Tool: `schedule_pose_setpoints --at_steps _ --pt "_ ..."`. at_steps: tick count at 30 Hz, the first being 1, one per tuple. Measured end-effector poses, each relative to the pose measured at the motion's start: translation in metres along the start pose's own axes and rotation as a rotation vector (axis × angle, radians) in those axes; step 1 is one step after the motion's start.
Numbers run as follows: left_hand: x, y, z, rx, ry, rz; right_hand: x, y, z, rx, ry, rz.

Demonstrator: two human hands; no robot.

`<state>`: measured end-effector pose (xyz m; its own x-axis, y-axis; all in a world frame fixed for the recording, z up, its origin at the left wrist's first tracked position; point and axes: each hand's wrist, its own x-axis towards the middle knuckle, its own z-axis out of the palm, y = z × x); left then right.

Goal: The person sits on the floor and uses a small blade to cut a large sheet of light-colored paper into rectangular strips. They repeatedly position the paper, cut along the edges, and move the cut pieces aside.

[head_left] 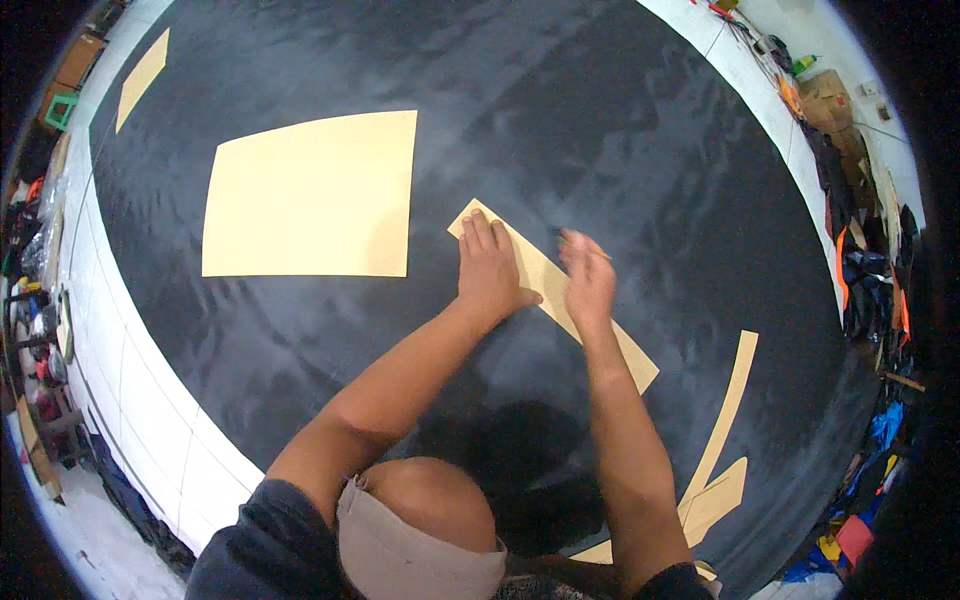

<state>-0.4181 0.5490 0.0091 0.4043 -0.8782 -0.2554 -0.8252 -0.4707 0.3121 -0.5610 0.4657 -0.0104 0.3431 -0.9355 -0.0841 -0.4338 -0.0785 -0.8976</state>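
Observation:
My left hand [487, 262] lies flat, fingers stretched out, on the upper end of a long tan cardboard strip [546, 276]. The strip runs slantwise on a wide black sheet [480, 130]. Just right of the strip's edge, my right hand [588, 275] is closed in a pinch around a thin pen-like tool [556, 232]. Only its dark tip shows clearly, close to the black sheet; whether it touches cannot be made out. My right wrist crosses over the strip and hides part of it.
A large tan cardboard panel [310, 200] lies to the left, a smaller piece [142, 80] at the far left. Narrow strips and offcuts [728, 400] lie by my right forearm. White floor tiles [130, 390] border the sheet; clutter and a cardboard box [826, 98] line the edges.

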Motion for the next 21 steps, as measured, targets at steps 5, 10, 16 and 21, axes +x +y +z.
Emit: schedule_pose_setpoints --at_steps 5,10,16,21 --pt "0.004 0.006 -0.001 0.101 -0.083 0.018 0.045 -0.029 0.061 -0.091 -0.159 -0.221" --pt "0.002 -0.004 0.004 0.060 -0.031 0.038 0.053 -0.048 0.082 -0.093 -0.249 -0.144" --pt "0.002 0.000 -0.002 0.046 -0.064 0.040 0.054 -0.055 0.080 -0.158 -0.270 -0.162" --pt "0.005 -0.002 0.012 0.076 0.015 0.035 0.056 -0.055 0.081 -0.172 -0.282 -0.299"
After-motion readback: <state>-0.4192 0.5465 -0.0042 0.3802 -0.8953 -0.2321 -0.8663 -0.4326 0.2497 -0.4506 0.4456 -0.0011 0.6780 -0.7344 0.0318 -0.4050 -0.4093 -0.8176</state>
